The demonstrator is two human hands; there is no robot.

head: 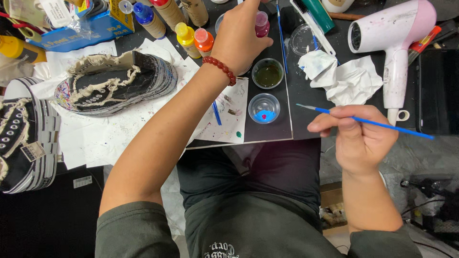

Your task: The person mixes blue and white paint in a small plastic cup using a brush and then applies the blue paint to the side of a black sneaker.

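Note:
My left hand (240, 33), with a red bead bracelet at the wrist, reaches to the back of the table and closes around a small paint bottle with a pink cap (261, 24). My right hand (356, 136) holds a thin blue paintbrush (377, 123) near the front edge, its tip pointing left. Between the hands sit two small clear cups: one with dark greenish liquid (267, 73) and one with blue paint and a pink spot (264, 109). A black canvas sneaker with a paint-speckled sole (117, 83) lies on white paper at the left.
A second sneaker (24, 138) lies at the far left. Yellow (185, 35) and orange (204, 41) paint bottles stand at the back. Crumpled paper tissue (342, 79), a white and pink hair dryer (394, 43), another blue brush (282, 36) and a dark tablet (437, 91) are to the right.

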